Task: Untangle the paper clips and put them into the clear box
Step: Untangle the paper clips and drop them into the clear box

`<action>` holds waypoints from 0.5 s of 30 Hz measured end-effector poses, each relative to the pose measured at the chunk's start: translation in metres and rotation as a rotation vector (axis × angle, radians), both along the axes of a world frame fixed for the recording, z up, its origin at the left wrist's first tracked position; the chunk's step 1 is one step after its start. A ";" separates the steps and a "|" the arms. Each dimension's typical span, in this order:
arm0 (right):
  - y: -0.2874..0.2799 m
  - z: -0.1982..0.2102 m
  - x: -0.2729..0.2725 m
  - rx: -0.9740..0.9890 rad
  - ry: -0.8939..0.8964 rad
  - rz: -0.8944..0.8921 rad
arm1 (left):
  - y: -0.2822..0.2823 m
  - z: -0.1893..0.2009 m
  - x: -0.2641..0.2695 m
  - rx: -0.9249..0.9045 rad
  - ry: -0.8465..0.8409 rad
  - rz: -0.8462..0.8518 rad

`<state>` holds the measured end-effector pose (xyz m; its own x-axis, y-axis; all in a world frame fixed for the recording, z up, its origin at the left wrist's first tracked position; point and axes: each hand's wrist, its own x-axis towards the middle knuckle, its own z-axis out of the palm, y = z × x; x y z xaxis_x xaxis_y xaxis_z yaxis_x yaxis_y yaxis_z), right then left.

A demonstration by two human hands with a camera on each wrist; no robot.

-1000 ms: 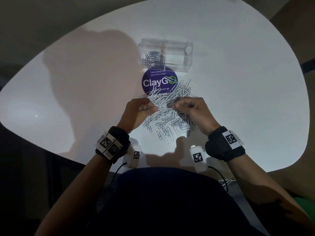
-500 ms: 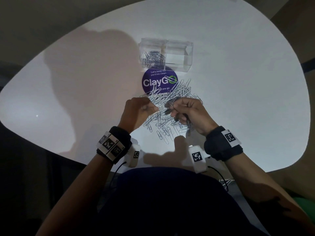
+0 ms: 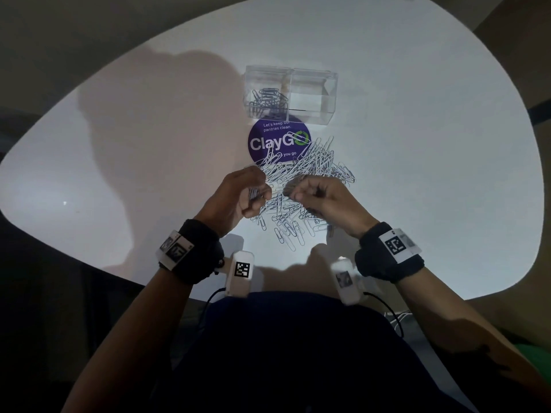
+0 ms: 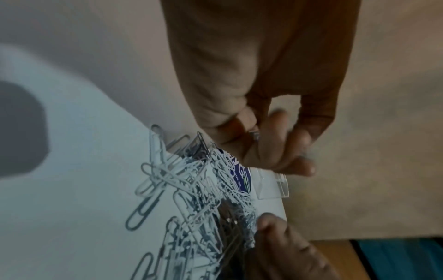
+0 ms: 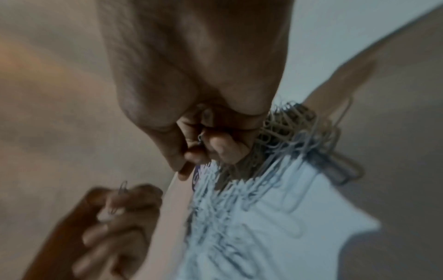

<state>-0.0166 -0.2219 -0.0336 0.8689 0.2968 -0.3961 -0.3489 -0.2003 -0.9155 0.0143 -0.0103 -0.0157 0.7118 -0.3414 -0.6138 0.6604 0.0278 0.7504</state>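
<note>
A tangled pile of silver paper clips lies on the white table, just in front of the clear box. The box's left compartment holds several clips; the right one looks bare. Both hands hover over the pile, close together. My left hand grips a few clips between thumb and curled fingers. My right hand pinches a clip in curled fingers. In the right wrist view the left hand shows a clip sticking out above its fingers.
A round purple ClayGo sticker lies on the table between the box and the pile, partly under clips. The table's curved near edge runs just behind my wrists. Wrist bands with marker tags sit on both arms.
My right hand has shifted slightly left toward the left hand and its wrist has turned. The left hand stays almost in place, still holding clips over the pile.
</note>
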 end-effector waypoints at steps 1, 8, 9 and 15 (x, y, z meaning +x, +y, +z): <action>0.000 -0.003 -0.002 -0.073 -0.087 0.071 | 0.001 -0.001 0.000 -0.006 0.015 -0.008; 0.009 -0.019 -0.011 -0.490 -0.423 0.413 | 0.003 -0.007 0.000 0.106 0.019 -0.081; 0.012 -0.019 -0.012 -0.537 -0.458 0.443 | 0.003 -0.007 -0.002 0.187 -0.041 -0.097; 0.014 -0.022 -0.005 -0.609 -0.514 0.397 | 0.011 -0.016 -0.018 0.578 -0.659 -0.474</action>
